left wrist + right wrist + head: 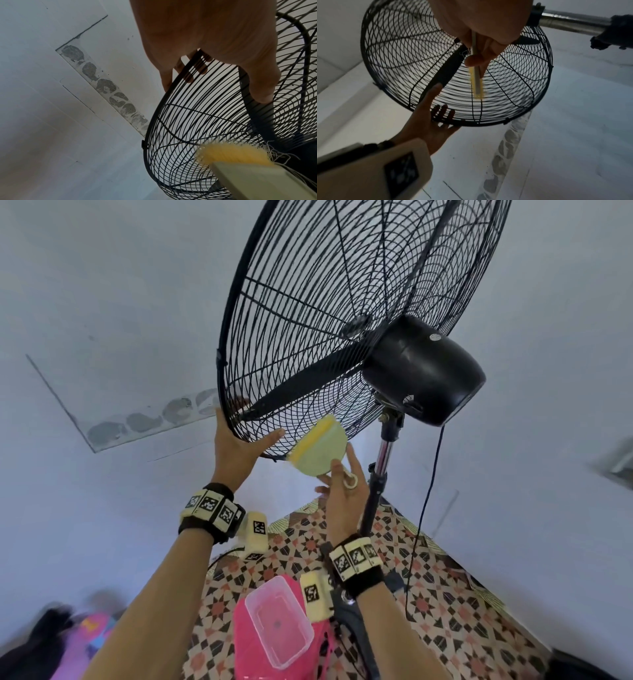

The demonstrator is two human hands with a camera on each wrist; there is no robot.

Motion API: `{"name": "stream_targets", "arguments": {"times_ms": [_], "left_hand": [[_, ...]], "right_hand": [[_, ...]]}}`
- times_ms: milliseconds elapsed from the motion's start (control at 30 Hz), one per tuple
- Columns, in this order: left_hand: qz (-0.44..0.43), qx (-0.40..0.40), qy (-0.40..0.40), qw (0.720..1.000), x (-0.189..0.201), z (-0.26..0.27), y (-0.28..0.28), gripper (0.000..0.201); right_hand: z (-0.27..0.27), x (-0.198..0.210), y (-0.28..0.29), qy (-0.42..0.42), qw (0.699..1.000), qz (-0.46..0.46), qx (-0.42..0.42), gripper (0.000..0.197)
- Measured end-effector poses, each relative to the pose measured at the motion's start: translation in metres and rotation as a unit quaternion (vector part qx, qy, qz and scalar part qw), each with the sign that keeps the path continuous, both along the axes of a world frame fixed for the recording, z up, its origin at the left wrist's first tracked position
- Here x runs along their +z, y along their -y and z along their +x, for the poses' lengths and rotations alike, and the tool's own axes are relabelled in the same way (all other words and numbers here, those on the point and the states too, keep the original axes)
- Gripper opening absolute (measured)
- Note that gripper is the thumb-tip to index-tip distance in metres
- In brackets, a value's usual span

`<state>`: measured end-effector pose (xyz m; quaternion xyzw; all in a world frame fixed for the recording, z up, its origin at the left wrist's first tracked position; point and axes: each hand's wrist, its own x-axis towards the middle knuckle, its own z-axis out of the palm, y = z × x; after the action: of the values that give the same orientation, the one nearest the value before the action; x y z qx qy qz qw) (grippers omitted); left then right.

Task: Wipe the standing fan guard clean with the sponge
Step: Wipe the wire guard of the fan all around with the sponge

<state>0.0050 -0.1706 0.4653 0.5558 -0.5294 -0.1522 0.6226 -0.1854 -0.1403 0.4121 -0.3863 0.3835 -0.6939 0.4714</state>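
A person stands close to a black standing fan, looking up at its round wire guard [308,337]. The left hand [236,450] cups the guard's lower rim, fingers curled over the front and thumb along the back wires. The right hand [344,494] pinches a pale green sponge [320,450] with a yellow scrubbing edge and holds that edge against the lower back of the guard, just beside the left thumb. The motor housing [424,371] sits above a chrome pole [383,453]. Below, a clear plastic container [279,621] rests on something pink over a patterned floor [445,604].
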Motion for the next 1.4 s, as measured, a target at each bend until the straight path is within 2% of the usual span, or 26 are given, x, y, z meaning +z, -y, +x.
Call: {"name": "stream_targets", "arguments": {"times_ms": [100, 233, 333, 433, 533, 633, 733, 833, 933, 1000, 1133, 1200, 1300, 1400], "left_hand": [[0.017, -0.015, 0.017, 1.0, -0.005, 0.011, 0.004, 0.09], [0.029, -0.04, 0.032, 0.998, -0.003, 0.017, 0.006, 0.092], [0.033, -0.057, 0.053, 0.996, -0.003, 0.022, 0.004, 0.092], [0.053, -0.073, 0.082, 0.992, -0.003, 0.031, 0.002, 0.091], [0.078, -0.078, 0.094, 0.99, -0.002, 0.038, 0.003, 0.092], [0.093, -0.093, 0.11, 0.985, 0.002, 0.043, 0.006, 0.095], [0.117, -0.107, 0.138, 0.978, 0.009, 0.046, 0.005, 0.096], [0.122, -0.105, 0.161, 0.974, 0.016, 0.051, 0.003, 0.098], [0.125, -0.122, 0.178, 0.969, 0.018, 0.056, 0.002, 0.099], [0.132, -0.129, 0.178, 0.967, 0.02, 0.057, 0.003, 0.101], [0.135, -0.127, 0.204, 0.961, 0.024, 0.057, 0.005, 0.099], [0.134, -0.124, 0.207, 0.961, 0.022, 0.059, 0.005, 0.1], [0.13, -0.124, 0.199, 0.963, 0.018, 0.057, 0.003, 0.101], [0.125, -0.124, 0.2, 0.964, 0.02, 0.056, 0.002, 0.101]], "right_hand": [[0.013, -0.003, -0.002, 0.003, 1.0, 0.008, 0.01, 0.046], [0.025, -0.037, -0.029, -0.053, 0.996, 0.027, 0.073, 0.041], [0.018, -0.028, -0.025, -0.027, 0.999, 0.041, 0.023, 0.044], [0.014, -0.013, -0.01, 0.009, 1.0, 0.01, -0.023, 0.048], [0.026, -0.019, -0.017, 0.013, 0.999, 0.022, 0.025, 0.047], [0.038, -0.043, -0.031, -0.005, 0.996, 0.049, 0.072, 0.038], [0.049, -0.051, -0.03, 0.041, 0.992, 0.088, 0.086, 0.029], [0.059, -0.051, -0.023, 0.078, 0.979, 0.142, 0.124, 0.026], [0.067, -0.059, -0.022, 0.038, 0.956, 0.221, 0.189, 0.019], [0.07, -0.065, -0.024, 0.047, 0.948, 0.239, 0.204, 0.019], [0.074, -0.063, -0.026, 0.126, 0.956, 0.201, 0.174, 0.012], [0.078, -0.056, -0.023, 0.128, 0.96, 0.172, 0.179, 0.015], [0.087, -0.045, -0.016, 0.113, 0.954, 0.159, 0.227, 0.033], [0.087, -0.037, -0.011, 0.101, 0.947, 0.182, 0.244, 0.027]]}}
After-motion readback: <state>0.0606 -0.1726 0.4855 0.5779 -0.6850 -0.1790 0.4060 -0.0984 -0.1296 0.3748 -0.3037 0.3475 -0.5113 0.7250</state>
